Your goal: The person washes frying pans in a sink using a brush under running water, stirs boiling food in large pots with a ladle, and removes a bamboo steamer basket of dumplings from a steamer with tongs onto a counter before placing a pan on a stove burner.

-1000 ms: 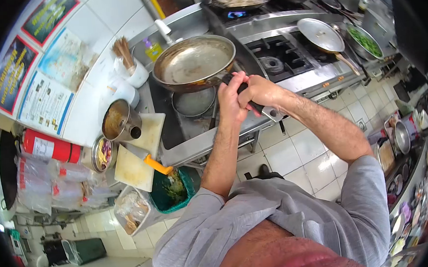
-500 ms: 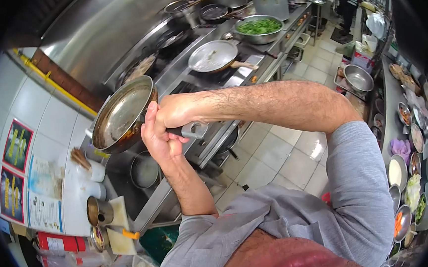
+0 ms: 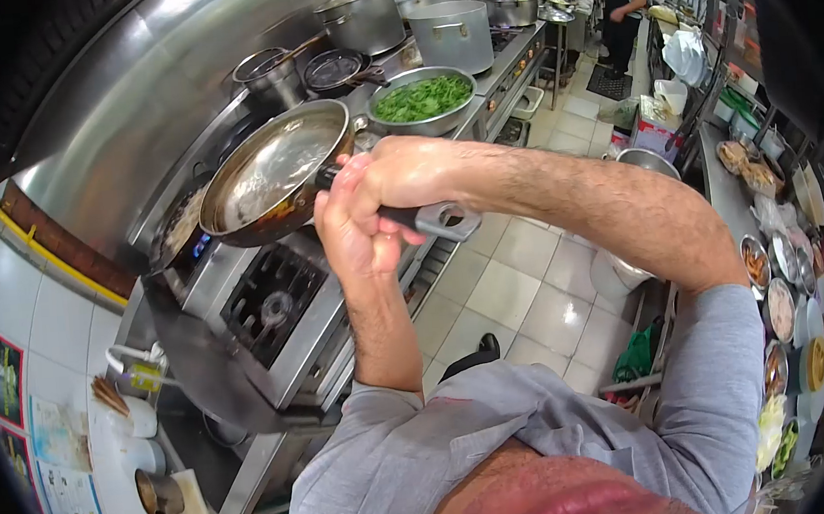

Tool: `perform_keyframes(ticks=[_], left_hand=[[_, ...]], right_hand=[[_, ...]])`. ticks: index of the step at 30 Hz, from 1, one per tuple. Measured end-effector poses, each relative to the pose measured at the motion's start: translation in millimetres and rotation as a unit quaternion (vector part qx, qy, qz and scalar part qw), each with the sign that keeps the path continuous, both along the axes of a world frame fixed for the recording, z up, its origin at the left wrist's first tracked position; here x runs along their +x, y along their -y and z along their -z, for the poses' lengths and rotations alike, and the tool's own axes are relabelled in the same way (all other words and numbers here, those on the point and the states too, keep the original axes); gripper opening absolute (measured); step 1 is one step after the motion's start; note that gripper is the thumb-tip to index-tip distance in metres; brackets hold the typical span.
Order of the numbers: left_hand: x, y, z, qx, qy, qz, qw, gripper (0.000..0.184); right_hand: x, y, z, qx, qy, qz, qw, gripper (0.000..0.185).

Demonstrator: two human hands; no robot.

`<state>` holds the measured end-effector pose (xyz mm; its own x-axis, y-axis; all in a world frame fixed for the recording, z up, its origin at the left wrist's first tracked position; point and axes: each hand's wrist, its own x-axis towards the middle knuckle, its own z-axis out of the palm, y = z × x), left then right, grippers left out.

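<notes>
A frying pan (image 3: 281,166) with a shiny inside and scorched outer wall is held up by its dark handle, tilted, in front of the stove. My right hand (image 3: 406,173) is closed round the handle from above. Just below it, my left hand (image 3: 358,232) wraps the same handle from underneath. The handle's grey end (image 3: 449,219) with a hanging hole sticks out past my fingers. Behind the frying pan, at its left, another pan (image 3: 179,226) with pale food sits over a blue flame.
A bare burner (image 3: 277,307) lies below the frying pan. Beyond it stand a bowl of green leaves (image 3: 422,99) and a large pot (image 3: 451,39). Bowls of ingredients (image 3: 780,303) line the right counter. Another person (image 3: 622,13) stands far back in the aisle.
Both hands have carried the frying pan from beside the sink area towards the stove, rightwards and away from the tiled wall. The view has turned, and the bare burner now shows.
</notes>
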<state>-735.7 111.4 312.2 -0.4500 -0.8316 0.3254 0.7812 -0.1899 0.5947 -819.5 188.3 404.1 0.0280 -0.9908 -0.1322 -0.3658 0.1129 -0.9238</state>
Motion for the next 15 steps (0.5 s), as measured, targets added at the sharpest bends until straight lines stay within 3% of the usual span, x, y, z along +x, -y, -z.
perform_keyframes(ticks=[5,11,15], left_hand=[[-117.4,52.0,-7.1,-0.029,-0.065,0.081,0.994,0.021],[-265.0,110.9,-28.4,-0.018,-0.064,0.07,0.995,0.021],[-366.0,152.4,-38.7,0.0,-0.086,0.091,0.992,0.008]], right_hand=[[-106.6,41.2,-16.0,0.017,-0.006,0.065,0.998,0.014],[-240.6,96.0,-38.9,0.048,-0.037,0.106,0.992,0.014],[-338.4,136.9,-38.6,0.016,-0.029,0.085,0.996,0.014]])
